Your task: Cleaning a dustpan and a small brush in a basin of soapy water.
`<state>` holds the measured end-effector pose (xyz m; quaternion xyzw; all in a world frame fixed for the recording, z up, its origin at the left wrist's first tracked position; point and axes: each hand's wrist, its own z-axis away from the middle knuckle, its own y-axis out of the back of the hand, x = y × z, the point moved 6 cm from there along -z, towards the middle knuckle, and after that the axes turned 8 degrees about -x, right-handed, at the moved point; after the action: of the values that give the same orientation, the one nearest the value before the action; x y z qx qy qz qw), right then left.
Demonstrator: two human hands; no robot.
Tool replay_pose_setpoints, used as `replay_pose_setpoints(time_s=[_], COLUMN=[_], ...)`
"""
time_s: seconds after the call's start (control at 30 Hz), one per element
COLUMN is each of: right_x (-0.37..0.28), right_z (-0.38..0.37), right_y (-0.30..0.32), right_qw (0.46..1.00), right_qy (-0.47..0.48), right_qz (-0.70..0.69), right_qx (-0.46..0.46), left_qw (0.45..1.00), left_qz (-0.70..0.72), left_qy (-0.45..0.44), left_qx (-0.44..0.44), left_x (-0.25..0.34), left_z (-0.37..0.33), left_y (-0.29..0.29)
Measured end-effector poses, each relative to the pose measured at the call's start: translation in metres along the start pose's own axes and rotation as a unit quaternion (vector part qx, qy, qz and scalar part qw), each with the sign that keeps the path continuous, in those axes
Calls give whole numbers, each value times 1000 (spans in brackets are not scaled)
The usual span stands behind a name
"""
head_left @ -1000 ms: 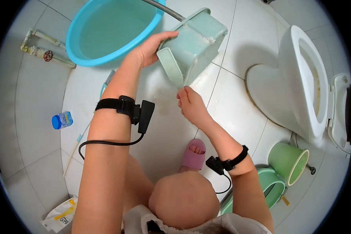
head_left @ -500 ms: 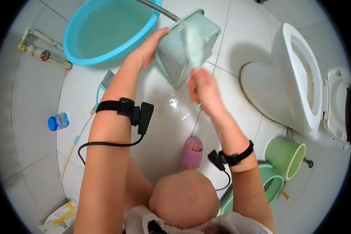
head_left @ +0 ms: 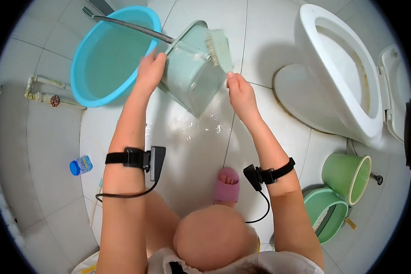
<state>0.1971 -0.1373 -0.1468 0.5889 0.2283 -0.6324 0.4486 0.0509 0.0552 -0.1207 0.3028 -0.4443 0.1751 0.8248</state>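
Observation:
My left hand point(head_left: 151, 68) is slightly blurred and closed on the rim of a pale green, box-shaped dustpan point(head_left: 187, 77). The dustpan hangs tilted over the wet floor, and its metal pole point(head_left: 137, 29) runs up to the left across a blue basin. In my right hand point(head_left: 242, 93) I pinch the end of a pale green scrub brush point(head_left: 222, 51). Its worn bristles face left toward the dustpan's outer wall; whether they touch it I cannot tell.
The blue basin point(head_left: 83, 93) of cloudy water stands at the far left. A white toilet point(head_left: 301, 91) is on the right, with a green bucket point(head_left: 335, 178) and green tub point(head_left: 340, 223) nearer. A blue-capped jar point(head_left: 81, 165) lies left; water wets the tiles point(head_left: 187, 137).
The brush has swung up, so its bristles now show at the dustpan's upper right. In the picture the dustpan sits further left and lower, and the pole's far end has come into view.

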Motion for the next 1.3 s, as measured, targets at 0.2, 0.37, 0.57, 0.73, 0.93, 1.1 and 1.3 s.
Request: replay_pose_setpoints(time_s=[0.2, 0.37, 0.57, 0.73, 0.93, 1.1, 1.3], right_x=[-53, -60, 102, 106, 70, 96, 88], right_z=[-15, -37, -52, -37, -34, 6, 63], right_y=[35, 38, 15, -26, -47, -85, -116], right_qw=[961, 954, 990, 993, 997, 962, 990], right_qy=[88, 133, -12, -104, -46, -187, -72], right_qz=[251, 269, 129, 46, -11, -181, -70], right_qx=[70, 22, 61, 35, 65, -83, -102], left_qw=[813, 816, 807, 810, 820, 821, 815], left_qz=[-453, -528, -532, -535, -532, -537, -547], left_qy=[-304, -150, -164, -165, -157, -138, -144], left_qx=[202, 185, 196, 176, 139, 136, 125], left_x=[83, 61, 67, 67, 77, 75, 77], left_z=[18, 2, -4, -5, -10, -6, -8], left_y=[-51, -54, -63, -58, -57, -53, -49])
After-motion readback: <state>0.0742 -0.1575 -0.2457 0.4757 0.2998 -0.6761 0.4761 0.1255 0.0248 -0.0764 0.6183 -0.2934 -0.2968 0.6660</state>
